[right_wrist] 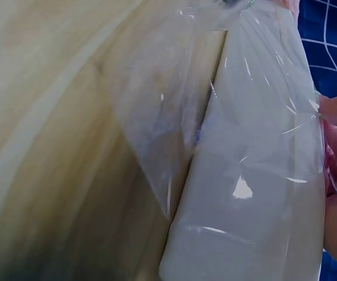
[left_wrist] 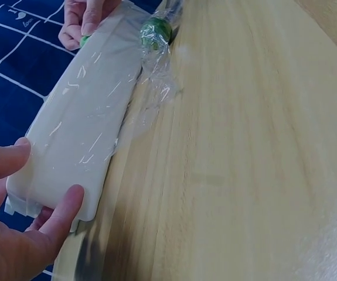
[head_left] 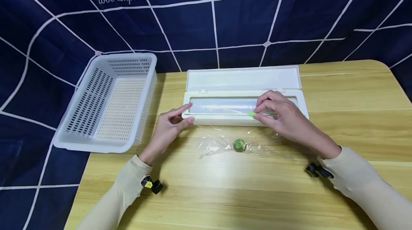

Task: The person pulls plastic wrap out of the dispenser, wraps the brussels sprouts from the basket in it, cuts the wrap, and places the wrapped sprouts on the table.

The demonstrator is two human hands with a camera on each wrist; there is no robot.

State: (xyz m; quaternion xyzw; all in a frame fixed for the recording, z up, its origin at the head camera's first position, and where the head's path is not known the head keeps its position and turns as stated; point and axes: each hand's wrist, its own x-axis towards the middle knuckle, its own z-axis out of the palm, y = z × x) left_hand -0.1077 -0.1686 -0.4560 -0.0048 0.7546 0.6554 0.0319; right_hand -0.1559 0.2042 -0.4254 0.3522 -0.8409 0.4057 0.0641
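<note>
A white cling film dispenser (head_left: 222,121) lies on the table with its lid (head_left: 243,79) swung back and a roll of film (head_left: 219,105) inside. My left hand (head_left: 167,126) grips its left end, thumb at the front and index finger on top. Near the right end, my right hand (head_left: 286,115) pinches a small green slide cutter (head_left: 251,114) on the front rim. Clear film (head_left: 210,146) hangs over the front edge onto the table. A small round green vegetable (head_left: 239,145) sits with this film, which bunches over it in the left wrist view.
At the left stands a white perforated basket (head_left: 93,146), close to my left hand. A dark blue cloth with white lines (head_left: 241,22) hangs behind the wooden table (head_left: 225,194).
</note>
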